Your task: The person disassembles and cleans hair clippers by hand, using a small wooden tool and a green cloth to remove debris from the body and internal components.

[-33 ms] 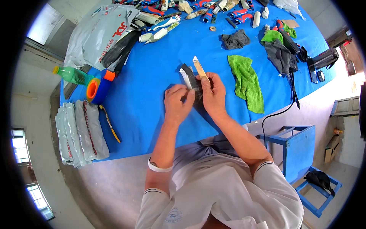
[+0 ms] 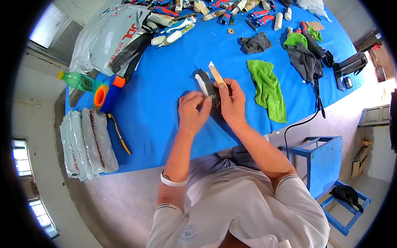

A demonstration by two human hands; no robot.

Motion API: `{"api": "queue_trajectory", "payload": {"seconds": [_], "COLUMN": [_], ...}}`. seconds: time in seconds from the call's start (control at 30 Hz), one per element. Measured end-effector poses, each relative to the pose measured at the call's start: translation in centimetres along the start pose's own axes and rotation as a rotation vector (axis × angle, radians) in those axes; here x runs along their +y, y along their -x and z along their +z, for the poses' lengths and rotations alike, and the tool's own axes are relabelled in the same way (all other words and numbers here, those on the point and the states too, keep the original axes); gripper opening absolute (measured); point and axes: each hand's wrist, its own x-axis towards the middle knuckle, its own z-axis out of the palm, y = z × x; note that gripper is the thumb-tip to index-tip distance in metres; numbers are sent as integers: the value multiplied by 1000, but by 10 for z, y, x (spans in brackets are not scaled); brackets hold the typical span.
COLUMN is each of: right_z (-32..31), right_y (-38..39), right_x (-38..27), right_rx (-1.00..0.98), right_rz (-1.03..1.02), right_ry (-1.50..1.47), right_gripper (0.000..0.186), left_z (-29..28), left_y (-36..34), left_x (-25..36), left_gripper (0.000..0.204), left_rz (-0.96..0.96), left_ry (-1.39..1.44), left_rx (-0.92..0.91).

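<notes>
Both my hands meet over the middle of the blue table (image 2: 165, 124). My right hand (image 2: 232, 103) grips a tan-handled utility knife (image 2: 216, 74), its short blade pointing away from me. My left hand (image 2: 192, 109) pinches a small dark object with a white part (image 2: 204, 82), holding it against the knife hand. The lower part of that object is hidden under my fingers. A white band circles my left wrist.
A green cloth (image 2: 268, 87) lies right of my hands and a grey rag (image 2: 255, 42) beyond it. At the left are a green bottle (image 2: 78, 80), orange and blue rolls (image 2: 106, 93) and stacked white packets (image 2: 87, 142). Tools crowd the far edge. A blue stool (image 2: 320, 157) stands at my right.
</notes>
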Motion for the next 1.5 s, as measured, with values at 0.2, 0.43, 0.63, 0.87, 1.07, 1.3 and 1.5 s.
{"api": "queue_trajectory", "payload": {"seconds": [0.2,0.43,0.63,0.87,1.07,1.3,1.5], "right_z": [-12,-24,-31,-41,-42,-41,-43], "right_y": [-5,-10,-24,-40,-43,-40,-36], "right_x": [4,-15,-25,-44,-39,-37,-37], "right_rx": [-36,-110,-202,-382,-391,-382,-380], "right_rz": [8,-54,-304,-248,-227,-230,-195], "right_ry": [-6,264,521,563,487,460,472], "right_gripper": [21,26,20,21,22,22,22], "left_z": [2,3,5,5,4,5,6], "left_y": [1,2,1,1,1,1,1], "left_x": [1,-2,-4,-4,-1,1,2], "left_gripper": [23,23,23,21,20,21,23], "left_rz": [19,1,42,-56,-43,-19,3], "left_ry": [-2,25,67,63,22,7,-35], "left_rx": [52,39,78,34,51,52,54]}}
